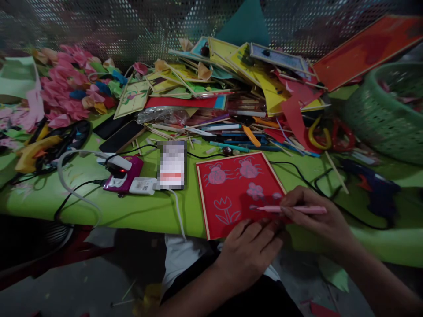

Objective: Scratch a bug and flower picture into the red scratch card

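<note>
A red framed card (231,185) lies on the green table (142,211) at its front edge, drawn with pink ladybugs, a flower and a tulip. My right hand (317,218) pinches a pink pen (291,209) held flat, its tip pointing left over the card's lower right part. My left hand (253,251) rests on the card's bottom right corner, fingers curled down onto it, holding it still.
A phone (171,165), a purple charger block (124,176) and cables lie left of the card. Behind are piled coloured cards, pens (228,134) and scissors (319,134). Pink paper flowers (66,83) sit far left, a green basket (386,110) and a blue glue gun (373,185) right.
</note>
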Motion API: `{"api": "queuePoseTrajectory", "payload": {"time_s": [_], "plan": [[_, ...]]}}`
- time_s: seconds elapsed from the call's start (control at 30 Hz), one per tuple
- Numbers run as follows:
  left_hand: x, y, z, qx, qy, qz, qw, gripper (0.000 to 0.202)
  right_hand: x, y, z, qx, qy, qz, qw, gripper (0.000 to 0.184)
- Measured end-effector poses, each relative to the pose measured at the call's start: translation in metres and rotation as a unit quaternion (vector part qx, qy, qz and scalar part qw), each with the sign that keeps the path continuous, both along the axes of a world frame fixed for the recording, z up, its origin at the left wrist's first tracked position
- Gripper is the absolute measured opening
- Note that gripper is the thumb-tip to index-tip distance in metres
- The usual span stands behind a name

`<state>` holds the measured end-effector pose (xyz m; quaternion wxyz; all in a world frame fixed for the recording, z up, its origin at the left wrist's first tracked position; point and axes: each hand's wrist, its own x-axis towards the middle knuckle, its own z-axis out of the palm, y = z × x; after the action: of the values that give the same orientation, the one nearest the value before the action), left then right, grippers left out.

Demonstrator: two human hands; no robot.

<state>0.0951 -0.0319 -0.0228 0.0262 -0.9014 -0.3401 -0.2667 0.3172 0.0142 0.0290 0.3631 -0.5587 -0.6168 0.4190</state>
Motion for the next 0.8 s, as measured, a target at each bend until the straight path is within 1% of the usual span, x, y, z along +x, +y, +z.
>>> {"api": "queuePoseTrajectory", "payload": {"time_s": [0.23, 0.53, 0.67, 0.8], "plan": [[0.0, -0.0005, -0.0005, -0.001, -0.009, 0.001, 1.0, 0.032, -0.0051, 0.0027, 0.002, 0.0, -0.004, 0.021, 1.0, 0.027], [-0.0007, 0.0005, 0.0012, -0.001, -0.003, 0.004, 1.0, 0.031, -0.0036, 0.0043, 0.0002, -0.014, -0.03, 0.039, 0.999, 0.027], [-0.0004, 0.0016, 0.0025, 0.0, -0.014, 0.0, 1.0, 0.029, -0.0044, 0.0042, 0.0012, -0.023, -0.033, 0.033, 0.999, 0.029], [-0.0005, 0.0021, 0.0031, 0.003, -0.012, -0.004, 1.0, 0.03, -0.0045, 0.0037, 0.0027, -0.011, -0.024, 0.025, 0.999, 0.028]]}}
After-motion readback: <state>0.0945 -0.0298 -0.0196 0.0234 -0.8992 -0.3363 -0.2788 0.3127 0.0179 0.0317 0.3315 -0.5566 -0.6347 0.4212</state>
